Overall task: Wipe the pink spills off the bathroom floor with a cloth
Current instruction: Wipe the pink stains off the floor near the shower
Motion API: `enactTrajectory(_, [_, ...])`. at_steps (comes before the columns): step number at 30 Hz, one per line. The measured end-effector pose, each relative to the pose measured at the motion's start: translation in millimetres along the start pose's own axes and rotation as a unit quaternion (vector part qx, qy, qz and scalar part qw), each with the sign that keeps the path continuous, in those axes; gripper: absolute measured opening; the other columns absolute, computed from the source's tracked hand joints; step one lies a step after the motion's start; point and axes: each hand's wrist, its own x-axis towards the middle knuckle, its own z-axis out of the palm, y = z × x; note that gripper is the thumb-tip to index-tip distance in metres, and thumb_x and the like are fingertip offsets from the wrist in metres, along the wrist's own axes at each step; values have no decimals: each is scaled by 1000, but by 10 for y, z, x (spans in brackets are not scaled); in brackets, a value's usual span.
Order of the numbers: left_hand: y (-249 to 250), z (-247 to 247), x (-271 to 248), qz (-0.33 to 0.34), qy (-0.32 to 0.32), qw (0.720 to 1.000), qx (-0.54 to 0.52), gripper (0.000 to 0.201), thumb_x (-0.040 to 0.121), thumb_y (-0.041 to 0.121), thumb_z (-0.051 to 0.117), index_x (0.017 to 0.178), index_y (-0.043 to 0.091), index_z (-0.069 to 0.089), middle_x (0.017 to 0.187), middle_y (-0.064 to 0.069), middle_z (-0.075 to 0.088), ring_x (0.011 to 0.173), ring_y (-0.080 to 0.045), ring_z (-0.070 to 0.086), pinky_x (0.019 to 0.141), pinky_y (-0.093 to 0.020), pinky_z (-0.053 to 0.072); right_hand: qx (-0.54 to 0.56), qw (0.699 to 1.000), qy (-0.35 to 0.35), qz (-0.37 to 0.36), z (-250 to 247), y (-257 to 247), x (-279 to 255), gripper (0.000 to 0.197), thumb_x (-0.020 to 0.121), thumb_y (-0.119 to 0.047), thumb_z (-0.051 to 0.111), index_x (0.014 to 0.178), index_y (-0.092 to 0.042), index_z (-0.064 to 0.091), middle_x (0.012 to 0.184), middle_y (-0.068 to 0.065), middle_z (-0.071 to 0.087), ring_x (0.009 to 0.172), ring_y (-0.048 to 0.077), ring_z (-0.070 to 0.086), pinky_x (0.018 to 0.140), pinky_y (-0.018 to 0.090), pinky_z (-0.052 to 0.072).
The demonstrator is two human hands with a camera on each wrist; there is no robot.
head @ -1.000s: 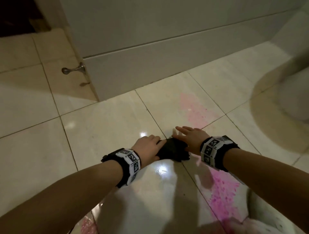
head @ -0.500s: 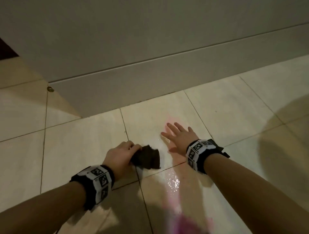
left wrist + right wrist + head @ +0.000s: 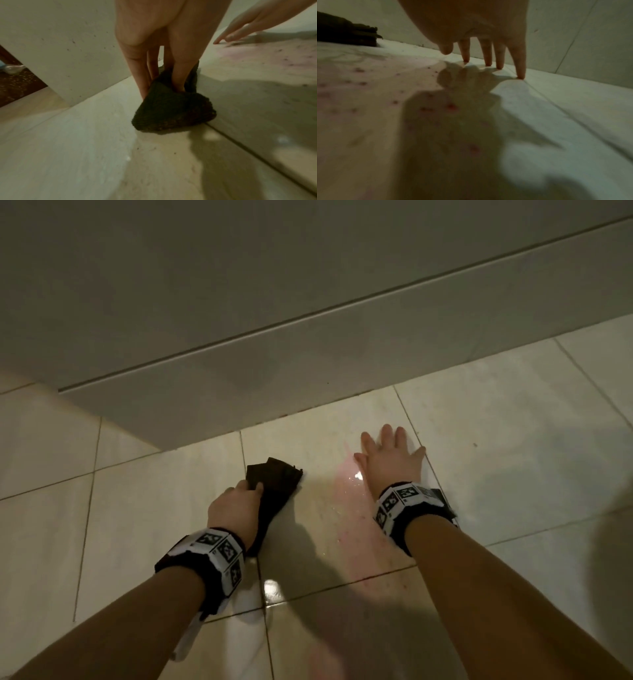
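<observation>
Pinching cloth [image 3: 274, 484] in left grip [image 3: 233, 508]

Right hand [image 3: 471, 27] fingertips [image 3: 520, 75] touch floor [image 3: 556, 121] beside pink spill [image 3: 368, 83].

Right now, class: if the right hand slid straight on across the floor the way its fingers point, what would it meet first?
The right hand lies flat, fingers pointing at the grey wall panel. Only bare floor tile shows between, so it would probably meet the panel's foot first. The dark cloth lies off to its left.

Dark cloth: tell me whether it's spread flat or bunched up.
Bunched. The dark cloth sits in thick folds, pinched by the left hand, not laid flat on the floor tile.
</observation>
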Motion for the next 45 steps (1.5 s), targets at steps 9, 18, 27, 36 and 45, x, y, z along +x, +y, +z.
enactTrajectory(9, [-2,9,-28,3,-27,1000,14,66,95,23,48,151,20,12,136,-6,38,120,-23,43,92,-29,45,27,999,-10,21,-20,-37,56,42,101,-38,23,141,-24,26,150,9,19,141,30,11,105,62,25])
enactTrajectory(18, [-344,-346,313,88,66,994,-3,43,93,22,46,136,28,45,122,-1,54,113,-21,52,89,-30,44,2,994,-103,-25,-338,202,-84,47,99,-42,34,142,-27,27,147,2,28,135,23,29,104,48,38])
enactTrajectory(27, [-315,-289,758,58,39,997,-17,75,92,14,52,152,25,9,148,-4,32,128,-31,33,97,-37,42,3,992,-122,-14,-203,455,-279,56,100,-41,31,150,-30,9,159,-3,-2,146,18,4,115,46,23])
enactTrajectory(36, [-91,23,-13,210,47,970,114,66,98,25,42,151,16,5,146,-8,33,117,-27,41,87,-33,45,-8,998,-51,-31,-244,394,-318,47,99,-37,37,143,-23,29,147,5,30,132,23,34,103,37,40])
enactTrajectory(45, [93,342,-463,418,148,895,51,64,39,28,93,100,23,74,81,6,72,58,-15,60,38,-15,40,-19,996,-77,-43,-200,423,-329,52,98,-34,40,146,-24,22,150,7,23,137,26,26,105,44,37])
